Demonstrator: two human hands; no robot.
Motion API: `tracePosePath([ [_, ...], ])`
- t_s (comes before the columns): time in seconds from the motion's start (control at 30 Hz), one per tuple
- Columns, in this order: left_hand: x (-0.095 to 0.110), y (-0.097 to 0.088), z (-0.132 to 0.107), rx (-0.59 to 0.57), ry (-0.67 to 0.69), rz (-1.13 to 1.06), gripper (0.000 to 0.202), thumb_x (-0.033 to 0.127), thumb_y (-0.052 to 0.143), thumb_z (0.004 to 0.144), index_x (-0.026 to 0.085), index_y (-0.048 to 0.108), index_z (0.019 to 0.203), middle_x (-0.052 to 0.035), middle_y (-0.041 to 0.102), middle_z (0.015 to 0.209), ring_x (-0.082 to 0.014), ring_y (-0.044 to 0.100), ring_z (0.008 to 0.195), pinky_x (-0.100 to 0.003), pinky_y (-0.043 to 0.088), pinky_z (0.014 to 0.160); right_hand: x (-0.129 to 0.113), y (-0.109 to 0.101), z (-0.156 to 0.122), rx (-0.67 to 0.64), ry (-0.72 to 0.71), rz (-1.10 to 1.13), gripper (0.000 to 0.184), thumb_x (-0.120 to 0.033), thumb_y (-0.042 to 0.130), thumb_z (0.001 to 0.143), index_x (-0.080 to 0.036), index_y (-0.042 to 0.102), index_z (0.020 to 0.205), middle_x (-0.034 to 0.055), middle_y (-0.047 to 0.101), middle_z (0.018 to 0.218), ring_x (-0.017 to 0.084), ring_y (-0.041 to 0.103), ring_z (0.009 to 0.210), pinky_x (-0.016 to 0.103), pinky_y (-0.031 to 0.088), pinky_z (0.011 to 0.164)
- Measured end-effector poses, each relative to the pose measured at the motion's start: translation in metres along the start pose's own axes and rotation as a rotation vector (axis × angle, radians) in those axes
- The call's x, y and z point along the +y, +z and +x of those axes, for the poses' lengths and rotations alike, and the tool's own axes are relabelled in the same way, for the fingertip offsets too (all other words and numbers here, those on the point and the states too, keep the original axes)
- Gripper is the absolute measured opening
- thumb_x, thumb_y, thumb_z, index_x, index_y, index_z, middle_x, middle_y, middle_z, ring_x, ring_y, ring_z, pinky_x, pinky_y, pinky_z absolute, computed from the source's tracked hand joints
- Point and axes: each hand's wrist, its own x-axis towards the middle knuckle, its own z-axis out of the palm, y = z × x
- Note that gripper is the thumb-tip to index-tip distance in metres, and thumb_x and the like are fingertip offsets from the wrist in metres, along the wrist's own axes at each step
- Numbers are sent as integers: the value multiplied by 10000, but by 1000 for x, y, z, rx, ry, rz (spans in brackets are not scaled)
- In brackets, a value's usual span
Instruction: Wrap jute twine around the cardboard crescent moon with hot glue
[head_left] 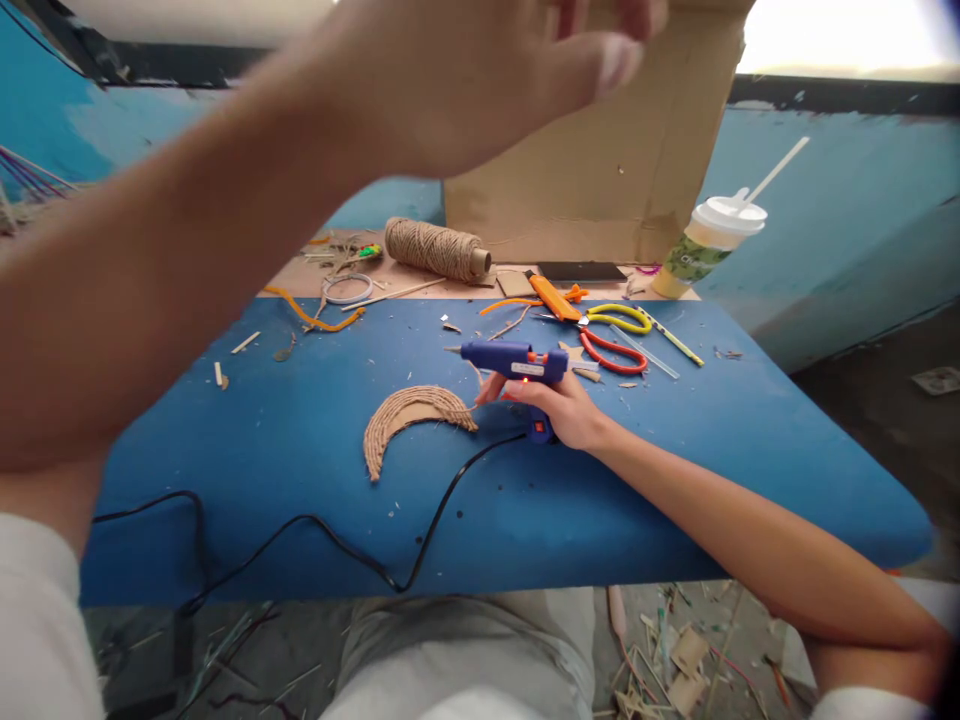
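1. The right hand (561, 410) is clenched round the grip of a blue plastic hot-glue gun (510, 358). A small red light glows on the gun's body. The gun sits nearly level, low over the blue table top (300, 460), with its nozzle pointing to the person's left.
2. Just left of that hand, a crescent of cardboard wound with brown jute twine (411, 415) lies flat on the table. Its right tip comes close to the fingertips, but I cannot tell whether they touch it. The nozzle is apart from the crescent, above and beyond it.
3. The left hand (480, 85) is high and close to the camera, blurred and cut off by the top edge — I cannot tell whether its fingers are spread or hold anything.
4. This looks like a gluing step, with the gun gripped but not yet on the work. The next move seems to call for bringing the nozzle down to the crescent's edge and steadying the piece. Fingers should stay off the hot tip, and the thin black power cord (315, 525) needs slack.
5. Further back lie a spool of jute twine (435, 248), yellow-handled scissors (626, 320), red-handled scissors (611, 352) and an orange utility knife (553, 297). A lidded paper cup with a straw (709, 245) stands beside an upright brown cardboard sheet (600, 170).
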Motion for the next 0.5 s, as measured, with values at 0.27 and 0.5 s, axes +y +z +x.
tracePosePath([
  [0.27, 3, 101, -148, -58, -70, -167, 418, 567, 705, 1058, 208, 817, 1239, -94, 801, 1223, -261, 759, 1019, -382, 561, 896, -13, -5, 3, 320, -79, 76, 341, -467, 754, 932, -233, 721, 685, 24, 712, 651, 172, 634, 571, 334, 495, 584],
  [0.5, -1, 113, -289, -330, -289, -206, 742, 674, 824, 993, 401, 511, 1609, -63, 585, 1673, -352, 630, 1485, -457, 510, 1203, -22, -4, 4, 404, -85, 56, 540, -497, 766, 972, -262, 570, 527, -1, 551, 479, 146, 505, 444, 331, 396, 488],
])
